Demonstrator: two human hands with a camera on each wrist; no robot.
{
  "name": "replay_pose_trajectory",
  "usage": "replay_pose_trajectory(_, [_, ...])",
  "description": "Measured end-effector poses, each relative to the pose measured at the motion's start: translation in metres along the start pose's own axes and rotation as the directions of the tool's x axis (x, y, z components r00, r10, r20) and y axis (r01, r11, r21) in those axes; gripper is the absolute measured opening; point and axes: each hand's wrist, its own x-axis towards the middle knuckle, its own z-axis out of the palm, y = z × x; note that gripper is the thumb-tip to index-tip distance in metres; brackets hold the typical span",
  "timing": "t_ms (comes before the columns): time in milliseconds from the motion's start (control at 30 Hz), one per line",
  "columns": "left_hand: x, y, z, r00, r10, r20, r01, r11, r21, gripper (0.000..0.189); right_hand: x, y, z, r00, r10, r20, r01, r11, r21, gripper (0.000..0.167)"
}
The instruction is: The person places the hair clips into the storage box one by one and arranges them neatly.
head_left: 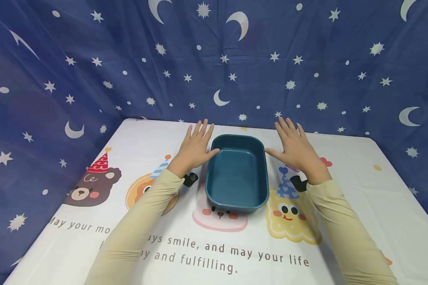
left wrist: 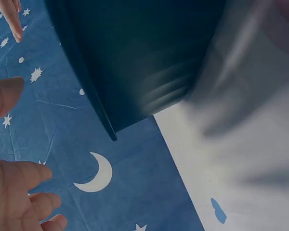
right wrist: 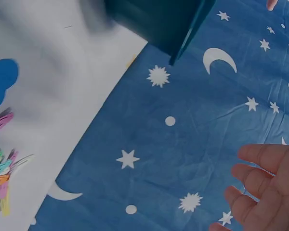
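A teal rectangular plastic bin (head_left: 237, 174) with rounded corners stands on the table, its bare inner floor showing. To its left my left hand (head_left: 195, 148) is held with fingers straight and spread, the thumb overlapping the bin's rim in the head view. On the other side, my right hand (head_left: 294, 146) is spread the same way, thumb pointing at the right rim. Neither hand holds anything; whether a thumb touches the rim I cannot tell. The right wrist view shows several colourful hair clips (right wrist: 2, 175) on the table, mostly hidden by my right arm in the head view.
A white tablecloth (head_left: 346, 166) with printed cartoon figures and lettering covers the table. Behind and at the sides hangs a blue curtain (head_left: 185, 47) with moons and stars. Black camera mounts (head_left: 299, 183) sit at both wrists.
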Motion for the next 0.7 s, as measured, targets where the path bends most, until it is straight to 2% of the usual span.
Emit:
replay_pose_trajectory(467, [-0.011, 0.004, 0.011, 1.0, 0.016, -0.003, -0.017, 0.999, -0.031, 0.081, -0.011, 0.016, 0.005, 0.999, -0.011, -0.036, 0.011, 1.0, -0.008, 0.09])
replay_pose_trajectory(700, [-0.018, 0.006, 0.021, 1.0, 0.025, 0.001, -0.025, 0.999, -0.039, 0.082, -0.017, 0.023, 0.004, 0.998, -0.023, -0.06, 0.022, 1.0, -0.01, 0.089])
